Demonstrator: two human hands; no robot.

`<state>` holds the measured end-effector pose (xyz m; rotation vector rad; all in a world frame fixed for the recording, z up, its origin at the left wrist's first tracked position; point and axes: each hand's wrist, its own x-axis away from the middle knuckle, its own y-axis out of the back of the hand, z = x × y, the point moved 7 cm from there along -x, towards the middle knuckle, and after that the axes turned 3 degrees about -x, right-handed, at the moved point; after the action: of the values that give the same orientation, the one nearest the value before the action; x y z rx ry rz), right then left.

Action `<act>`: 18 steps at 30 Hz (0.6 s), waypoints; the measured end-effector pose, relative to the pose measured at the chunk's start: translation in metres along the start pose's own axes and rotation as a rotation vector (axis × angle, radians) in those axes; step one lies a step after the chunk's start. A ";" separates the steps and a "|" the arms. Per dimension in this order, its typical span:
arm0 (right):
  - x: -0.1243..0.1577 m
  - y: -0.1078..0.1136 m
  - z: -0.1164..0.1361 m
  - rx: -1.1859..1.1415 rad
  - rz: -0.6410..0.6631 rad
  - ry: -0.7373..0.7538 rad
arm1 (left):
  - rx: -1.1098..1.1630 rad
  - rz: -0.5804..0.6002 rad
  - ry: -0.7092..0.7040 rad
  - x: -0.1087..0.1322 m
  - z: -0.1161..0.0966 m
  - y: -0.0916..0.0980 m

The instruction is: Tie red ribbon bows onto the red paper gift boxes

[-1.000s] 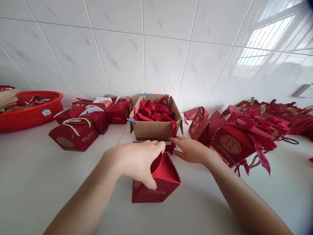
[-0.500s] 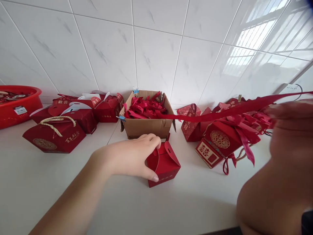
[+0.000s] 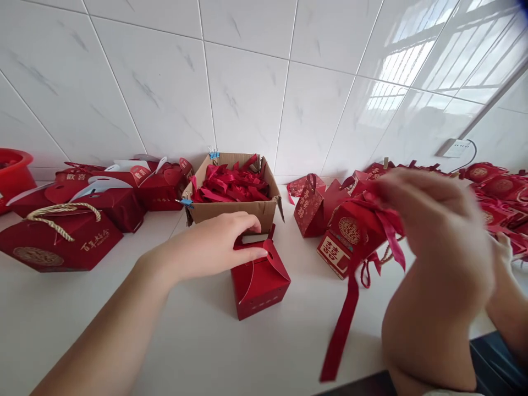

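Note:
My left hand point(image 3: 214, 247) is at a small red gift box point(image 3: 264, 286) in front of me, thumb pressed on its folded top flaps and fingers curled behind. The box stands upright, with gold lettering on its front. Off to the right, my right hand point(image 3: 441, 220) is raised and blurred, its fingers closed on a red ribbon point(image 3: 344, 324) whose free end hangs down over the table. Behind the gift box sits an open cardboard carton point(image 3: 237, 210) full of loose red ribbons point(image 3: 231, 184), with blue binder clips on its edges.
Red gift boxes point(image 3: 61, 239), one with a rope handle, stand at left by a red plastic basin point(image 3: 14, 176). More boxes point(image 3: 350, 225) with ribbons and cords are at right. Another person's hand point(image 3: 503, 250) is at the far right. A tiled wall point(image 3: 247, 99) backs the table.
The ribbon, earlier stretched between carton and right hand, now hangs from that hand, which has come leftward. My left thumb has moved from the box's front up onto its top flaps.

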<state>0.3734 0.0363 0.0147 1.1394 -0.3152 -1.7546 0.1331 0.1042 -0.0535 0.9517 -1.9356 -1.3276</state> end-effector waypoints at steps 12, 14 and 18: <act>0.002 -0.092 0.008 -0.146 0.705 -0.013 | 0.010 0.148 -0.012 0.001 0.000 -0.016; 0.002 -0.091 0.006 -0.146 0.715 -0.012 | 0.011 0.185 0.008 -0.002 0.001 -0.022; 0.002 -0.094 0.004 -0.133 0.751 -0.017 | 0.052 0.200 -0.011 -0.004 -0.005 -0.025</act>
<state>0.3152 0.0790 -0.0453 0.7655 -0.5456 -1.0998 0.1452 0.0989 -0.0756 0.7534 -2.0241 -1.1755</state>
